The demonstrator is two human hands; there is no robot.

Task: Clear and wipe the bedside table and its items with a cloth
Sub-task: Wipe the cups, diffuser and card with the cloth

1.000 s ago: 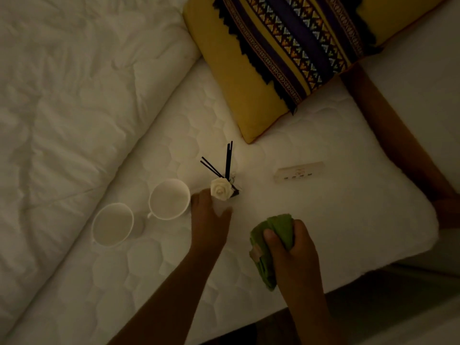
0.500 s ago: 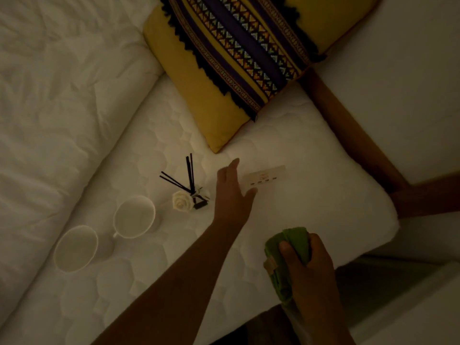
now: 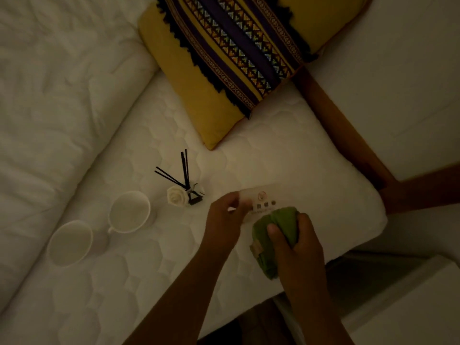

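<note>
Gripping a bunched green cloth (image 3: 281,220), the right hand (image 3: 296,245) is curling its fingers and thumb tightly round the fabric, just right of the reed diffuser (image 3: 189,192). The left hand (image 3: 224,215) is pinching one end of a flat white card (image 3: 261,200) printed with a row of small dark marks, holding it between the diffuser and the cloth; the cloth is meeting the card's lower right edge. The diffuser is standing upright on the quilted mattress (image 3: 286,158), its black reeds fanning out and a white rose (image 3: 177,196) sitting at its base. Just left of the diffuser a white cup (image 3: 129,211) is standing, and a second white cup (image 3: 69,241) is sitting further left and nearer the person. Beyond the diffuser a yellow patterned cushion (image 3: 224,58) is lying flat, and far to its left a white duvet (image 3: 62,83) is bunching up
</note>
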